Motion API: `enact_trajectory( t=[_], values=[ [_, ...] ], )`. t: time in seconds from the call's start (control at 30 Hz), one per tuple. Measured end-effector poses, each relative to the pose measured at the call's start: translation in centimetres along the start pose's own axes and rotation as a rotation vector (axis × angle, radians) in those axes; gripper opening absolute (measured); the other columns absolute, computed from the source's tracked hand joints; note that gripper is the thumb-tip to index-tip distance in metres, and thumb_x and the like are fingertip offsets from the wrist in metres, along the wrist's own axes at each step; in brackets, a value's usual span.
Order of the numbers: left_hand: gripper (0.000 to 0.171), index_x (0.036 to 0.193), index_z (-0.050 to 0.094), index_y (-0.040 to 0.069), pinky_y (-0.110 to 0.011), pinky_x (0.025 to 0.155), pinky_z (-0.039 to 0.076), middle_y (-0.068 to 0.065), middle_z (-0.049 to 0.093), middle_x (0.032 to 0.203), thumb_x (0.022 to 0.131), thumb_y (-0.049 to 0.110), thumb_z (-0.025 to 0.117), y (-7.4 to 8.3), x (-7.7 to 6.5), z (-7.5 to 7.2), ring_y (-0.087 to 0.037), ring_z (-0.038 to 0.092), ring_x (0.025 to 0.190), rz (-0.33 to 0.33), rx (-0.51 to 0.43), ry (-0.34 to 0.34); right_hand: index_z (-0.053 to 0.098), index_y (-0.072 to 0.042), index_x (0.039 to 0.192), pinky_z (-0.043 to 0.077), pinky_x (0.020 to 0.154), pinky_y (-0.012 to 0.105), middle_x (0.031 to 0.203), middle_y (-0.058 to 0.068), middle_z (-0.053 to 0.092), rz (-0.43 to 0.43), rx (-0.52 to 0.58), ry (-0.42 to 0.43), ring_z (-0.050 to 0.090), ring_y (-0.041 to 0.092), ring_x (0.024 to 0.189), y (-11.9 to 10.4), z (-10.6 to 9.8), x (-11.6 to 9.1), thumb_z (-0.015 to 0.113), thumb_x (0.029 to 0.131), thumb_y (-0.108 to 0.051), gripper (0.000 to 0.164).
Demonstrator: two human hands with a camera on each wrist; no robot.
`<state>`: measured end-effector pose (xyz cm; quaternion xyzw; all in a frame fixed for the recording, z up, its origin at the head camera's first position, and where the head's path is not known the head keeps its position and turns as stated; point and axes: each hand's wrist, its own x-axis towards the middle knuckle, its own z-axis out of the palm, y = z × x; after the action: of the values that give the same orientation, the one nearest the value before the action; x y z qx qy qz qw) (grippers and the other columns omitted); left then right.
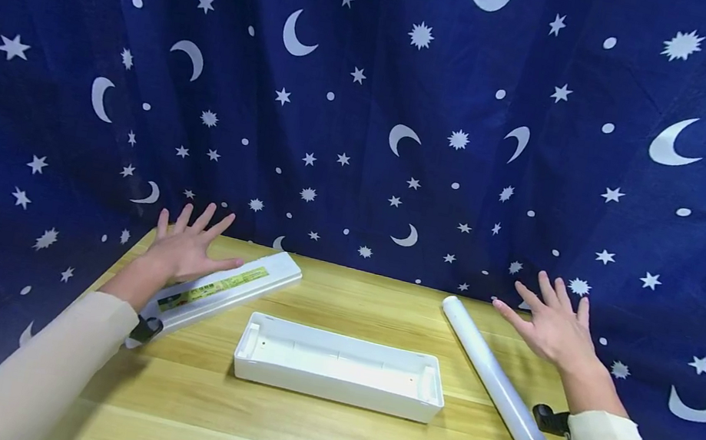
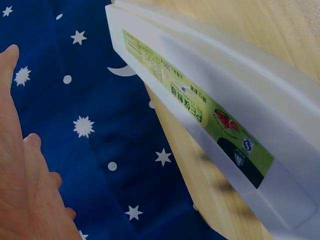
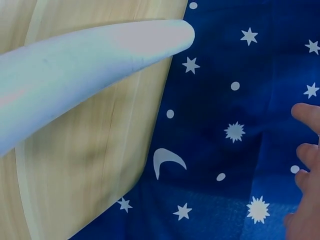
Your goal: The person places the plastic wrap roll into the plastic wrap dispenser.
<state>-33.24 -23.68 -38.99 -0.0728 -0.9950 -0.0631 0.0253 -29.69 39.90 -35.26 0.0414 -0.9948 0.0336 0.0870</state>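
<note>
My left hand (image 1: 182, 254) is held up with fingers spread, over the far end of a long white lid (image 1: 284, 271) bearing a green and yellow label (image 2: 200, 110). That hand holds nothing. On the right, my right hand (image 1: 555, 328) is raised the same way, fingers splayed, beside a roll of plastic wrap (image 1: 494, 384) that lies slantwise on the table. Between the hands sits an open white box (image 1: 332, 388), long and shallow, its inside showing. In the right wrist view the roll (image 3: 90, 70) crosses the upper left, apart from the fingertips (image 3: 305, 117).
The wooden table (image 1: 190, 395) has its far edge against a dark blue curtain (image 1: 356, 119) printed with white moons and stars. The curtain also hangs along both sides. A black strap mount (image 1: 145, 329) is on the left wrist, another (image 1: 551, 420) on the right.
</note>
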Motion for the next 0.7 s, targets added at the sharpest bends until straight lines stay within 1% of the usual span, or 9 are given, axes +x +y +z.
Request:
enact_trajectory(
  t=[0.17,0.23,0.4,0.47,0.53,0.6,0.7],
  values=[
    [0.108,0.166,0.003,0.031,-0.076,0.114,-0.022,-0.017,-0.006,0.173,0.083,0.095,0.03,-0.1,-0.2,0.4,-0.056,-0.007,0.154,-0.001,0.008,-0.006,0.035,-0.01,0.159,-0.009,0.114,0.081,0.17,0.027,0.003,0.002,-0.012,-0.025,0.001,0.054,0.154,-0.1,0.0,-0.3,0.035,0.096,-0.079,0.093],
    [0.108,0.166,0.003,0.031,-0.076,0.112,-0.024,-0.017,-0.006,0.173,0.083,0.095,0.03,-0.1,-0.3,0.6,-0.056,-0.008,0.154,0.0,0.0,-0.005,0.034,-0.01,0.159,-0.01,0.114,0.081,0.17,0.027,0.003,-0.001,-0.016,-0.029,0.0,0.054,0.154,-0.1,0.0,-0.3,0.035,0.096,-0.079,0.093],
    [0.108,0.166,0.003,0.032,-0.077,0.112,-0.023,-0.016,-0.006,0.173,0.083,0.095,0.031,-0.2,-0.7,0.9,-0.055,-0.009,0.154,0.008,-0.006,0.001,0.035,-0.011,0.159,-0.009,0.114,0.081,0.17,0.026,0.007,-0.011,-0.031,-0.014,0.002,0.053,0.155,-0.4,0.2,-0.5,0.036,0.095,-0.079,0.093],
    [0.107,0.166,0.004,0.032,-0.077,0.111,-0.024,-0.015,-0.007,0.173,0.083,0.094,0.033,-0.1,-1.0,1.0,-0.054,-0.009,0.154,0.013,-0.013,-0.002,0.035,-0.012,0.159,-0.008,0.114,0.081,0.17,0.026,0.006,-0.013,-0.034,-0.014,0.002,0.052,0.155,-0.5,0.5,-0.6,0.036,0.095,-0.08,0.094],
    [0.106,0.166,0.005,0.032,-0.077,0.111,-0.025,-0.014,-0.008,0.173,0.084,0.092,0.035,0.0,-1.2,1.1,-0.053,-0.011,0.155,0.019,-0.022,-0.007,0.034,-0.012,0.16,-0.009,0.114,0.081,0.17,0.026,0.004,-0.015,-0.032,-0.02,0.0,0.052,0.155,-0.4,0.8,-0.8,0.036,0.095,-0.079,0.093],
    [0.105,0.166,0.006,0.032,-0.077,0.11,-0.027,-0.014,-0.009,0.173,0.085,0.091,0.037,0.1,-1.4,1.3,-0.052,-0.013,0.155,0.024,-0.03,-0.017,0.034,-0.012,0.16,-0.009,0.114,0.081,0.17,0.026,0.004,-0.019,-0.028,-0.016,0.0,0.051,0.156,-0.4,1.1,-1.1,0.037,0.095,-0.08,0.094],
    [0.104,0.166,0.007,0.031,-0.077,0.11,-0.026,-0.014,-0.009,0.173,0.086,0.089,0.04,0.3,-1.7,1.6,-0.052,-0.013,0.155,0.034,-0.032,-0.018,0.036,-0.012,0.159,-0.009,0.114,0.081,0.17,0.026,0.007,-0.029,-0.018,0.003,0.0,0.05,0.156,-0.5,1.5,-1.6,0.039,0.095,-0.078,0.092]
  ],
)
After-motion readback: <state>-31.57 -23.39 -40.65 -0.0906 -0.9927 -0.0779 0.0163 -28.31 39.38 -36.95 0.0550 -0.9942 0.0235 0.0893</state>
